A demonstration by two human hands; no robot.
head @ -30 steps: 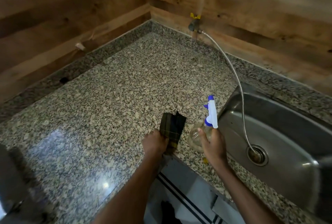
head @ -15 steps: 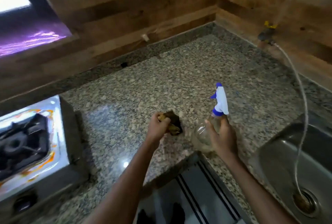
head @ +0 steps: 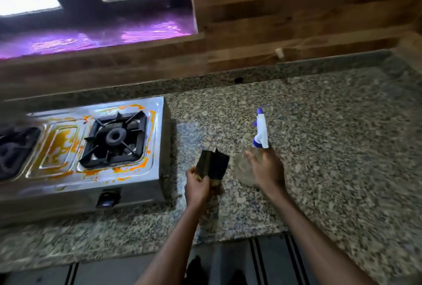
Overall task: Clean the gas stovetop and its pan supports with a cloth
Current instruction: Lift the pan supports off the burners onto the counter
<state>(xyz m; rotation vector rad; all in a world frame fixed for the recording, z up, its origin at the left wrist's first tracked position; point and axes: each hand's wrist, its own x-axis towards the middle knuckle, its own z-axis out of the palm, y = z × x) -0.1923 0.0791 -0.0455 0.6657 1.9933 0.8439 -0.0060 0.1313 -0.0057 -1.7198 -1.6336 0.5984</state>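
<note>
**Fingers closed on cloth and bottle, stove untouched**

Fingers (head: 194, 171) of the left hand (head: 196, 185) are curled tight around a dark folded cloth (head: 211, 166), held up just above the granite counter (head: 331, 147). Right hand (head: 266, 170) wraps the neck and clear body of a spray bottle (head: 260, 134), white-and-blue nozzle up; fingers clamped on it, thumb side hidden.

Gas stovetop (head: 96, 170) sits on the counter to the left of both hands, just beside the cloth. Steel top heavily smeared with orange residue. Black pan support (head: 114, 138) in place over the right burner; a second one at the frame's left edge, blurred.

Risks, judged: wiping with supports in place would snag the cloth on the prongs and miss residue underneath. Spraying from here likely wets the counter, not the steel. Front knob (head: 107, 198) could get bumped during a wipe.

Room: open counter right of the stove for parking supports or the bottle. Wooden wall (head: 296, 10) close behind; counter's front edge near the person.
</note>
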